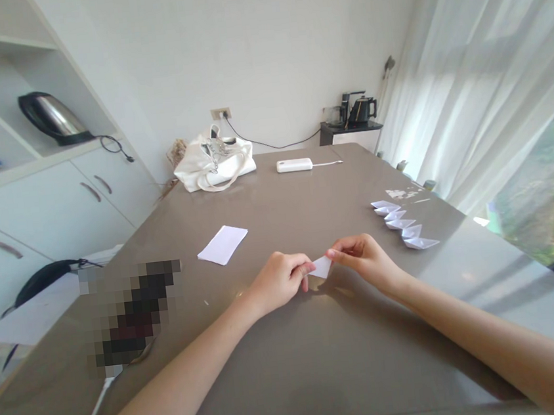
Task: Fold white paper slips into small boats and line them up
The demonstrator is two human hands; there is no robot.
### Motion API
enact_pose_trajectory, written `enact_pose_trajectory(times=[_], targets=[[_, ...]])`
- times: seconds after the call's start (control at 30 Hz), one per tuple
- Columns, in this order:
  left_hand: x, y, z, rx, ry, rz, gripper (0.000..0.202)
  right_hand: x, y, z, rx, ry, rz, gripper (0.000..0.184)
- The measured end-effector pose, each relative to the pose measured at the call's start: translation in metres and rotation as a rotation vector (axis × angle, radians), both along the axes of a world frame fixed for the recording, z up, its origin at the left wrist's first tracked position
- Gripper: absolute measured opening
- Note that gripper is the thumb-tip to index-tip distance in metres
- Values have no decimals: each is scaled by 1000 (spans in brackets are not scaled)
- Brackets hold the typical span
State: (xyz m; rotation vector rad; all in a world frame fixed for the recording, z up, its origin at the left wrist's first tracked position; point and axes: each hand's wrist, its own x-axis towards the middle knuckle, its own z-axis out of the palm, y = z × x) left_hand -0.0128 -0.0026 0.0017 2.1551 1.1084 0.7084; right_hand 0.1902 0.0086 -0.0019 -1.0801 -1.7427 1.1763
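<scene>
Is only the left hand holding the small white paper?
No, the left hand and the right hand both pinch the small white paper, at opposite sides.

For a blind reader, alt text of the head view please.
The left hand and right hand hold a small white paper over a table. A row of boat-like paper shapes lies at right, flat paper at left.

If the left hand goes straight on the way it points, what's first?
Likely the right hand, gripping the other side of the paper in the left hand; depth is unclear from one view.
</scene>
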Motion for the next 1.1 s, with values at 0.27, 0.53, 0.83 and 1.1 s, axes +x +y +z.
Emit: enact_pose_trajectory(times=[0.27,0.53,0.83,1.1], targets=[[0,-2,6,-77,-98,-23,33,2,2,-1,-12,28,38,36],[5,2,-1,-126,-254,125,25,-3,-1,-1,248,-72,-91,28],[6,3,-6,-43,-291,252,22,-11,-12,-5,139,-90,-17,26],[8,-1,-5,21,-264,238,19,-13,-8,-9,-34,-15,17,30]])
